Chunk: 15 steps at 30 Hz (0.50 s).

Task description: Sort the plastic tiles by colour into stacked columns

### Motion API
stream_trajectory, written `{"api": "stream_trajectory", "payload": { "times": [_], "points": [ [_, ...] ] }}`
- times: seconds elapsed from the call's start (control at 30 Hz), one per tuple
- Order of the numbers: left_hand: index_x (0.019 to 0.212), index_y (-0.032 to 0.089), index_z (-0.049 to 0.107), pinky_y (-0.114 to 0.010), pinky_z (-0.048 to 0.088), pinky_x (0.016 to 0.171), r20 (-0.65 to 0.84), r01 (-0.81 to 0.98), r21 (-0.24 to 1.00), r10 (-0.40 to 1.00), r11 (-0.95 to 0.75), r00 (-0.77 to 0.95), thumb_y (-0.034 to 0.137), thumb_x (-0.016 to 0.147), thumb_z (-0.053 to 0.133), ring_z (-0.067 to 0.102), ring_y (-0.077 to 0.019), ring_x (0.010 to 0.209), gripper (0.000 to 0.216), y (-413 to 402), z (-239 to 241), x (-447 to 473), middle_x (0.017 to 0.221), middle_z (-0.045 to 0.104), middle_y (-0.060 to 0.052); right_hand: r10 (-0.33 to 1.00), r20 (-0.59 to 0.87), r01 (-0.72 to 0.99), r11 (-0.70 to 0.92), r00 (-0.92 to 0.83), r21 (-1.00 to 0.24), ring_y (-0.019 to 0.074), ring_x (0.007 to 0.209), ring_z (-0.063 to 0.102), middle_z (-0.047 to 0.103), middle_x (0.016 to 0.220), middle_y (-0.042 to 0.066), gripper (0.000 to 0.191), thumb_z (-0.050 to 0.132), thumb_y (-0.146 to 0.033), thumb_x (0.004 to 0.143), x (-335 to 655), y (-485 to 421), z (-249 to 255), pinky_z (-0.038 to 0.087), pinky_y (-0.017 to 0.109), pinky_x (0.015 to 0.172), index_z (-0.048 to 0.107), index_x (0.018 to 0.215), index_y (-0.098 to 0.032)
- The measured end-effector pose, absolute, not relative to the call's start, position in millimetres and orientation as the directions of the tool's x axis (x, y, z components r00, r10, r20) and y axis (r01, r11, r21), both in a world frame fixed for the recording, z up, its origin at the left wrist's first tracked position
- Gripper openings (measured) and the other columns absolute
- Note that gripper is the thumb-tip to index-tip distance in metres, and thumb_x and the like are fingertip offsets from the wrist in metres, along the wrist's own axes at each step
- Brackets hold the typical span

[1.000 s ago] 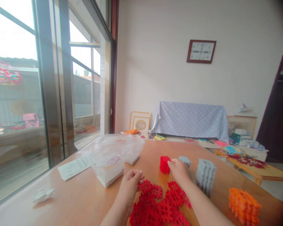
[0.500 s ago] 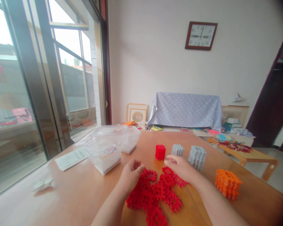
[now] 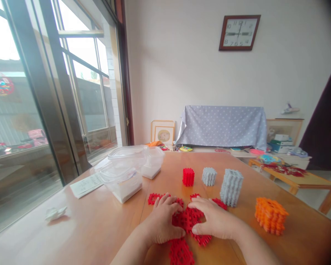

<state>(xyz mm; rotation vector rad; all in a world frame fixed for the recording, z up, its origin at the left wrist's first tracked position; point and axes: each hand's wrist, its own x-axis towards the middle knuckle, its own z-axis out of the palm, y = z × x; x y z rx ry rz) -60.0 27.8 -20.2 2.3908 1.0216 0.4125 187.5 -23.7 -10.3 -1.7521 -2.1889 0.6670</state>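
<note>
Loose red interlocking plastic pieces [image 3: 181, 254] lie in a pile at the near middle of the table. My left hand [image 3: 162, 220] rests over the pile's left side, fingers curved and apart from the thumb. On the right side, my right hand [image 3: 213, 219] is in a similar pose, its thumb and fingers apart, touching the pieces. Both hands cover part of the pile. Beyond them stands a red stack [image 3: 188, 177]. A short grey stack [image 3: 209, 176], a taller grey stack [image 3: 231, 187] and an orange stack [image 3: 270, 215] stand to the right.
Clear plastic boxes [image 3: 123, 180] with white contents stand at the left of the wooden table [image 3: 99, 228]. A printed sheet [image 3: 86, 186] and a crumpled wrapper [image 3: 56, 213] lie nearby. A low side table [image 3: 298, 173] is beyond the right edge.
Both hands have come down and nearer to me onto the red pieces, with fingers now spread over them. Some pieces in the pile have shifted. The view has tilted slightly.
</note>
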Motion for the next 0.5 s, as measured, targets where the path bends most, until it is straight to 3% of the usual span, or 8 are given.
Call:
{"api": "stream_trajectory", "payload": {
  "times": [0.07,0.13,0.27,0.5],
  "points": [
    [0.114,0.034,0.069,-0.055,0.019,0.122,0.119,0.549,0.571,0.724,-0.61,0.68,0.04,0.058,0.087,0.032,-0.0403,0.146,0.059,28,-22,-57,0.143,0.057,-0.003,0.971,-0.009,0.84,0.201,-0.238,-0.504,0.0323,0.13,0.054,0.062,0.138,0.006,0.058,0.08,-0.043,0.07,186,-24,-11,0.033,0.047,0.115,0.067,0.126,-0.032],
    [0.11,0.029,0.069,-0.049,0.024,0.121,0.167,0.526,0.57,0.716,-0.631,0.678,0.033,0.06,0.085,0.042,-0.0365,0.138,0.053,29,-21,-55,0.134,0.062,-0.005,0.974,0.046,0.832,0.212,-0.22,-0.513,0.0285,0.118,0.06,0.066,0.126,0.005,0.052,0.078,-0.036,0.07,188,-23,-13,0.041,0.04,0.106,0.069,0.121,-0.03],
    [0.108,0.024,0.065,-0.042,0.041,0.101,0.215,0.57,0.569,0.776,-0.593,0.593,0.025,0.067,0.074,0.056,-0.0311,0.115,0.042,30,-18,-54,0.115,0.066,-0.007,0.976,0.113,0.813,0.218,-0.187,-0.54,0.0262,0.119,0.057,0.062,0.127,0.005,0.058,0.076,-0.031,0.07,196,-19,-20,0.042,0.035,0.102,0.064,0.126,-0.029],
    [0.113,0.023,0.058,-0.033,0.043,0.086,0.259,0.561,0.662,0.854,-0.497,0.451,0.016,0.072,0.064,0.06,-0.0242,0.1,0.043,36,-22,-58,0.107,0.068,-0.004,0.972,0.201,0.761,0.223,-0.123,-0.61,0.0186,0.1,0.062,0.063,0.11,0.002,0.046,0.061,-0.016,0.076,203,-6,-36,0.046,0.029,0.087,0.064,0.12,-0.027]
  ]
}}
